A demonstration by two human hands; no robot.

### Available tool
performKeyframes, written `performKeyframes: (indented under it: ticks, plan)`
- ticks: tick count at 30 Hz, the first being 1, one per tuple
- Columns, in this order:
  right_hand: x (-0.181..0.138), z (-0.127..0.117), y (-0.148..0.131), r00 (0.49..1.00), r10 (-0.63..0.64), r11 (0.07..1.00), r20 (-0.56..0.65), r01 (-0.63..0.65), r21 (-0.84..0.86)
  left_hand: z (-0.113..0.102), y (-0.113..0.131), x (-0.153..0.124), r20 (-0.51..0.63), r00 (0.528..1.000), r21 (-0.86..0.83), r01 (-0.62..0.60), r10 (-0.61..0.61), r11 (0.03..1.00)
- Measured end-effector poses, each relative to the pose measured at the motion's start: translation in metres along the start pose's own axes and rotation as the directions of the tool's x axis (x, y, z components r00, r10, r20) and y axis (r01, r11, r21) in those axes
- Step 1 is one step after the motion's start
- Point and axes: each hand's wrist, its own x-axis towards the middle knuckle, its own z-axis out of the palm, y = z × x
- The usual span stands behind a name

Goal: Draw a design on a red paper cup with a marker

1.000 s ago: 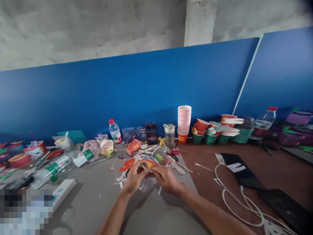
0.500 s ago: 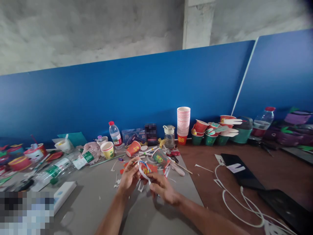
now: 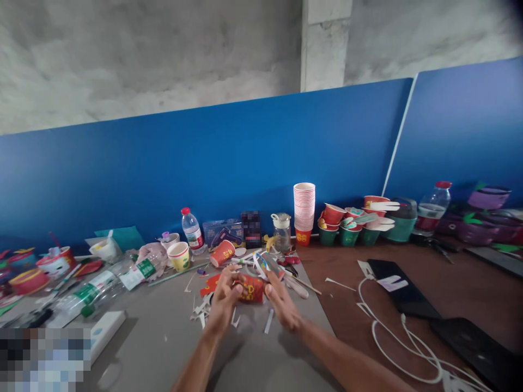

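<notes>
My left hand (image 3: 225, 294) is closed on a red paper cup piece (image 3: 252, 288) with yellow markings, its fingers curled over the left end. Just right of that piece, my right hand (image 3: 283, 306) has its fingers stretched and its thumb apart, the thumb close to the red end. Beyond those fingertips is a white-rimmed ring (image 3: 257, 265) with some blue inside; whether a fingertip touches it I cannot tell. Behind the ring lies a dark green paper cup (image 3: 275, 265), partly hidden. Flat red paper (image 3: 209, 284) shows left of my left hand.
White paper scraps (image 3: 200, 310) lie around my hands. A tall cup stack (image 3: 304, 212) stands against the blue partition (image 3: 229, 158). Bottles (image 3: 192, 231) and several cups line the back. On the right are a black tablet (image 3: 402, 288) and white cables (image 3: 378, 348).
The white-rimmed ring, earlier between both hands, is now farther away beyond my right fingertips. My hands have moved apart, and my left hand now grips the red cup piece.
</notes>
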Motion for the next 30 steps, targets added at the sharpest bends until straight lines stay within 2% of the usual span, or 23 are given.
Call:
performKeyframes:
  ticks: [3, 6, 8, 10, 15, 19, 22, 26, 30]
  plan:
    - [-0.004, -0.001, 0.001, 0.999, -0.026, 0.992, 0.020, 0.028, -0.119, 0.006, -0.005, -0.004, 0.009, 0.999, 0.249, -0.045, 0.044, 0.967]
    - [-0.008, 0.002, 0.003, 0.992, -0.068, 0.974, 0.107, 0.090, -0.206, 0.011, -0.011, -0.008, 0.034, 0.992, 0.470, -0.125, 0.124, 0.874]
    - [-0.011, 0.005, 0.005, 0.986, -0.080, 0.961, 0.146, 0.115, -0.253, 0.012, -0.015, -0.010, 0.042, 0.980, 0.566, -0.185, 0.196, 0.803]
    - [-0.015, 0.007, 0.007, 0.982, -0.087, 0.949, 0.167, 0.133, -0.288, 0.013, -0.017, -0.011, 0.031, 0.974, 0.617, -0.194, 0.222, 0.763]
    - [-0.019, 0.011, 0.009, 0.980, -0.102, 0.928, 0.169, 0.155, -0.339, 0.012, -0.015, -0.011, -0.008, 0.970, 0.655, -0.179, 0.243, 0.734]
    - [-0.012, 0.013, 0.008, 0.991, -0.134, 0.931, 0.025, 0.134, -0.340, 0.013, -0.008, -0.010, 0.018, 0.947, 0.644, -0.256, 0.321, 0.721]
    - [-0.004, 0.012, 0.003, 0.977, -0.207, 0.941, -0.055, 0.183, -0.285, 0.015, -0.005, -0.009, 0.034, 0.935, 0.625, -0.296, 0.354, 0.722]
    - [0.002, 0.009, -0.003, 0.965, -0.241, 0.941, -0.102, 0.207, -0.268, 0.018, -0.005, -0.009, 0.069, 0.944, 0.599, -0.299, 0.324, 0.743]
    - [0.004, 0.008, -0.002, 0.968, -0.232, 0.933, -0.098, 0.193, -0.303, 0.018, -0.004, -0.008, 0.079, 0.950, 0.601, -0.288, 0.303, 0.745]
